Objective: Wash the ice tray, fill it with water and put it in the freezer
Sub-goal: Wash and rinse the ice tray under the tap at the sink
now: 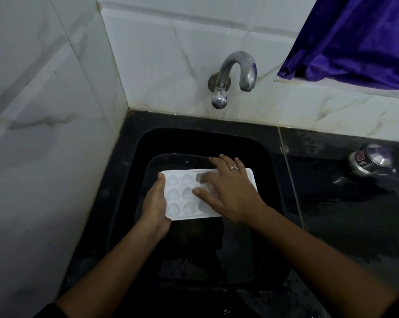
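White ice tray point(180, 196) low in black sink point(134, 180), below tap point(237, 72) and nearer me, cells up. My left hand point(156, 203) grips tray's short edge left of tap, thumb over rim, fingers beneath unseen. My right hand point(230, 193) lies on cells, fingers spread flat, holding nothing. No water seen from tap. Tray looks thin plastic: light, probably bendy, slick when wet. Best hold: both short rims, level once filled.

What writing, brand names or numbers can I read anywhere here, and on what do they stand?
No text can be read anywhere.
On the steel pot on the counter: a red label, too blurred to read.
On the ice tray, tap and wall tiles: no writing shows.
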A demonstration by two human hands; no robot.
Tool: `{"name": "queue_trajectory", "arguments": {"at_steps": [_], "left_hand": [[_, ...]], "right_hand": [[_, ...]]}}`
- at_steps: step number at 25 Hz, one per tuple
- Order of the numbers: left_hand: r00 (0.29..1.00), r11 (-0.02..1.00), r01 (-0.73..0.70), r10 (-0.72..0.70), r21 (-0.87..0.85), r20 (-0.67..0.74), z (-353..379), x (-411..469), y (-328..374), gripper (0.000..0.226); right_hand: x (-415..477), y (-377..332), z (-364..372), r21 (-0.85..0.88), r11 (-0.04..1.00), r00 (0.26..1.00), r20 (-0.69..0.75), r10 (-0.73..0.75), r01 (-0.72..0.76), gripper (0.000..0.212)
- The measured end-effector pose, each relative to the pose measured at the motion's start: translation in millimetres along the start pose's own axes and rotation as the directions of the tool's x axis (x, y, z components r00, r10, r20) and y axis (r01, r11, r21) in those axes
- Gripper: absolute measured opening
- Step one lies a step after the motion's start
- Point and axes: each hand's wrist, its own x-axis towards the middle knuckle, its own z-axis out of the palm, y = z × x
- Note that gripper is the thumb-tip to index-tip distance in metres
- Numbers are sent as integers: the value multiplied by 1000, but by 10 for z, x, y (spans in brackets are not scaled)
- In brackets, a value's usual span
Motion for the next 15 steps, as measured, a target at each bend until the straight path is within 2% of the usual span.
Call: {"name": "queue_trajectory", "arguments": {"at_steps": [2, 5, 8, 11, 15], "left_hand": [[1000, 1000, 14, -14, -13, 17, 32, -21, -6, 68], [999, 998, 41, -40, -48, 28, 78, -57, -15, 67], [997, 998, 43, -40, -44, 72, 99, -101, -7, 67], [1000, 1000, 4, -4, -14, 27, 77, -80, -15, 61], [999, 1000, 3, -3, 6, 41, 57, -76, -32, 67]], "right_hand": [[21, -51, -45, 36, 999, 999, -50, 7, -5, 66], [39, -191, 41, -4, 994, 994, -10, -111, 111, 65], [84, -177, 42, -6, 997, 997, -19, -75, 75, 62], [92, -181, 66, -36, 991, 992, 5, -128, 128, 69], [101, -212, 53, 4, 997, 997, -34, -72, 73, 68]]}}
